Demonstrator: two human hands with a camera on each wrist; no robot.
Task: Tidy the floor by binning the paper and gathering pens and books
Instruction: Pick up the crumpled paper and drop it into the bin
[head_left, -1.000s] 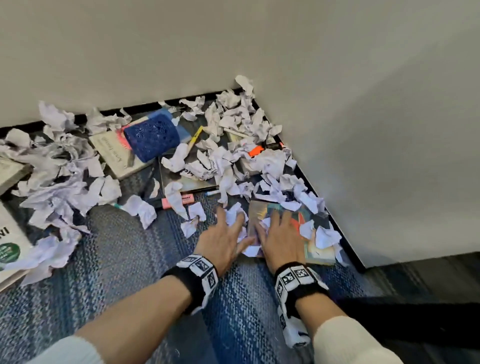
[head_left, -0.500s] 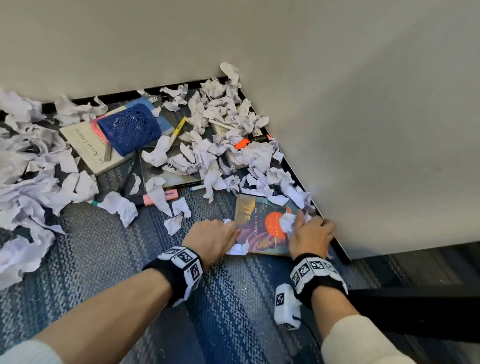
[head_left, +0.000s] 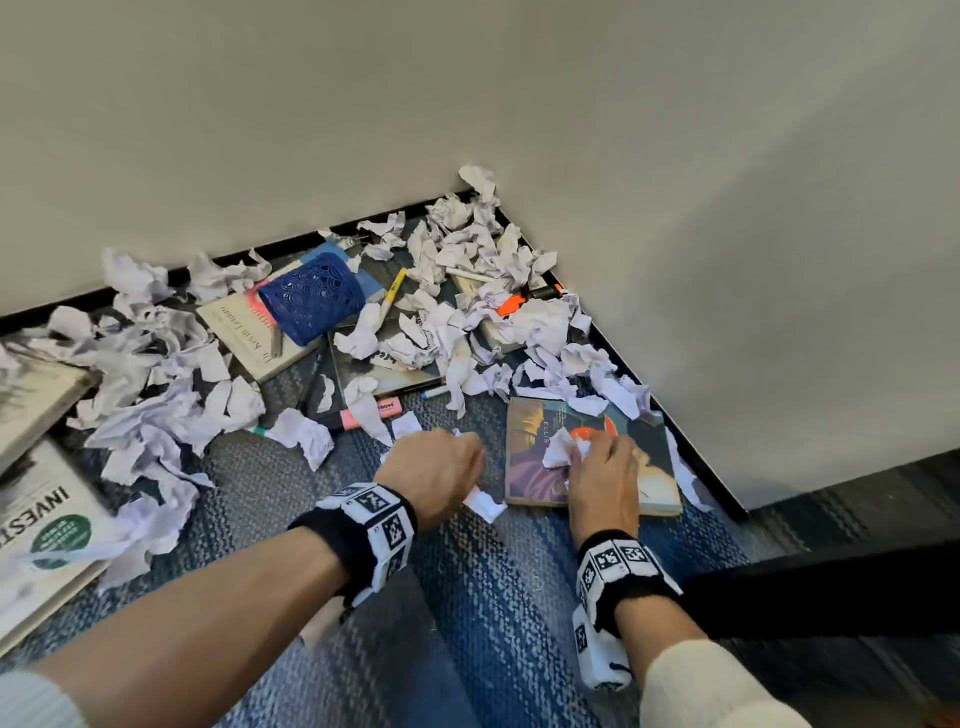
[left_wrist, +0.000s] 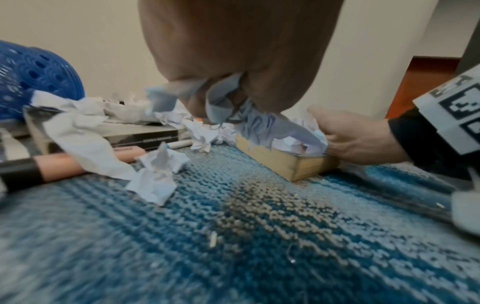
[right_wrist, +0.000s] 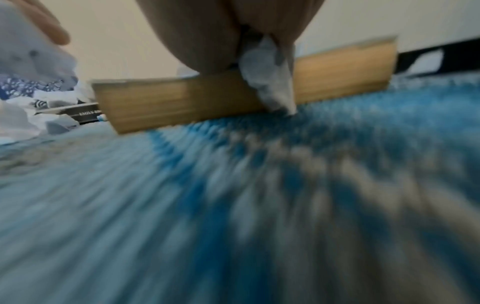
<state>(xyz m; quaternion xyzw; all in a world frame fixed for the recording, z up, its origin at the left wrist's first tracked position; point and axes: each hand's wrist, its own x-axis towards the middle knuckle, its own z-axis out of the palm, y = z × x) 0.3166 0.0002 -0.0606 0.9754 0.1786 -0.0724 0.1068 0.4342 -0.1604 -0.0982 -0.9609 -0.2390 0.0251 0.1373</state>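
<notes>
Both hands are low over the floor in the lower middle of the head view, and each one is gathering paper, I think so that a full handful can go to the bin in one trip. The left hand (head_left: 434, 470) has its fingers curled tight around a bunch of crumpled paper (left_wrist: 228, 109) – the left wrist view shows the scraps sticking out between them. The right hand (head_left: 605, 467) rests on the colourful book (head_left: 535, 467) and its fingers close on a paper ball (head_left: 560, 451) lying on the cover; in the right wrist view a scrap hangs from the closed palm in front of the page edges. The book lies flat near the wall, right of centre, probably left there until the paper on it is removed. Much more crumpled paper fills the corner (head_left: 467, 312) and the left side of the frame, mixed with other books, a pink highlighter (head_left: 371, 413), a yellow pen (head_left: 392, 291) and a blue mesh holder (head_left: 311, 296) lying on its side – no bin is visible. The floor is blue striped carpet (head_left: 493, 597), a soft surface, meeting plain pale walls (head_left: 727, 208) with a dark skirting.
</notes>
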